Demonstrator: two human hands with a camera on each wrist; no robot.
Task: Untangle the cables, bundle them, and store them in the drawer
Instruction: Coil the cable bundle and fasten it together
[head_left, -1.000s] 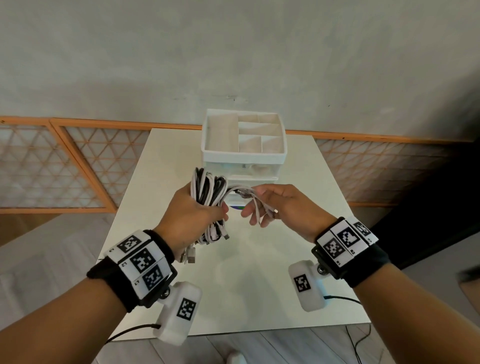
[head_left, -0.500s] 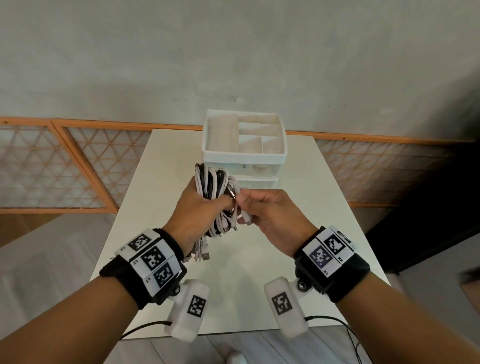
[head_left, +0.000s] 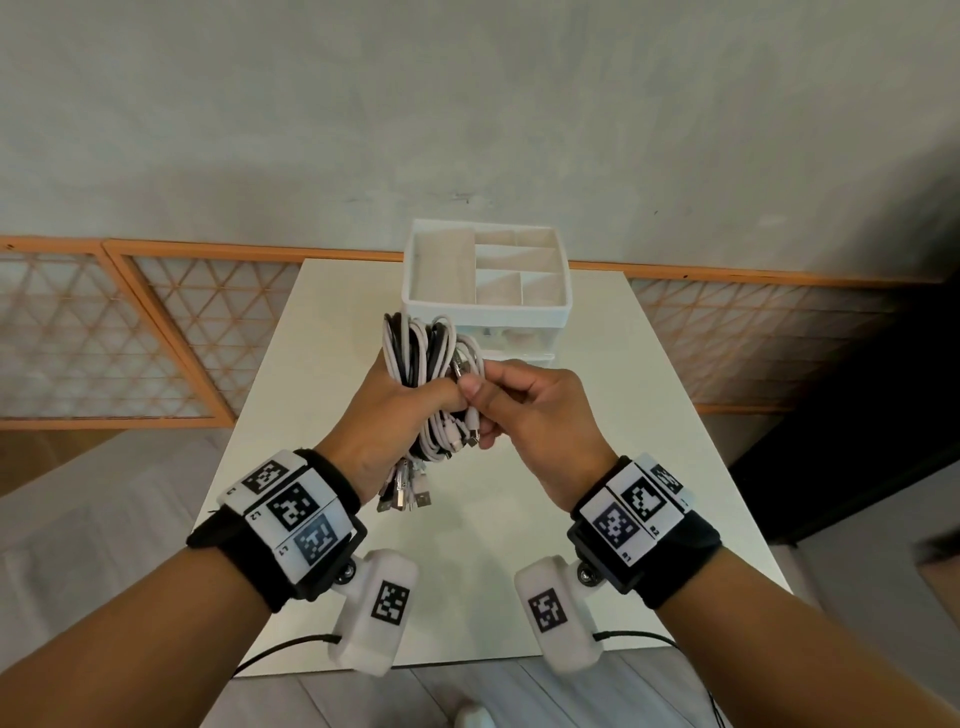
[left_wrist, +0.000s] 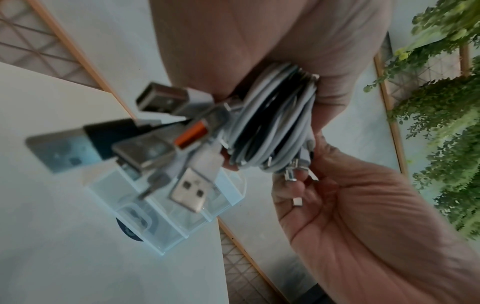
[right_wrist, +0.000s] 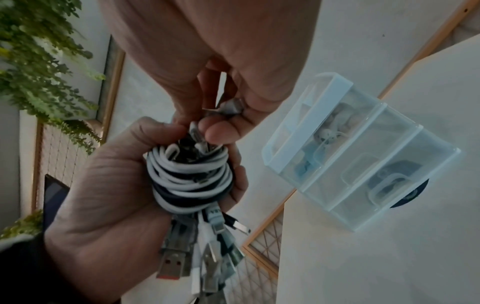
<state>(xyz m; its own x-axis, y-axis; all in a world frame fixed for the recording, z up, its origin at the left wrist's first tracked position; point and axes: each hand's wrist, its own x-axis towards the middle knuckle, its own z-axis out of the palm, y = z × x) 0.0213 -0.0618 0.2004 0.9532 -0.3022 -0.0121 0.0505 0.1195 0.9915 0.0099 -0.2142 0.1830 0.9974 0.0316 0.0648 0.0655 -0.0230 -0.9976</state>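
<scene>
My left hand (head_left: 400, 415) grips a thick bundle of white and black cables (head_left: 421, 353) above the table, fingers curled round its middle. The coiled cables (right_wrist: 187, 179) show clearly in the right wrist view, and several USB plugs (head_left: 402, 496) hang below the fist; the plugs (left_wrist: 187, 191) also fill the left wrist view. My right hand (head_left: 519, 410) pinches the loose cable ends (right_wrist: 228, 109) against the bundle's side. A white drawer unit (head_left: 488, 306) stands just beyond the hands, its top tray divided into compartments; whether its drawers are closed I cannot tell.
The white table (head_left: 597, 467) extends under and in front of the hands. The translucent drawer unit (right_wrist: 363, 160) holds small items in its drawers. An orange lattice railing (head_left: 156, 332) runs behind the table, and green foliage (left_wrist: 446, 102) hangs on the wall side.
My right hand moved left and closed in on the bundle, wrapping the loose cable ends against it. Both hands drew slightly nearer to me.
</scene>
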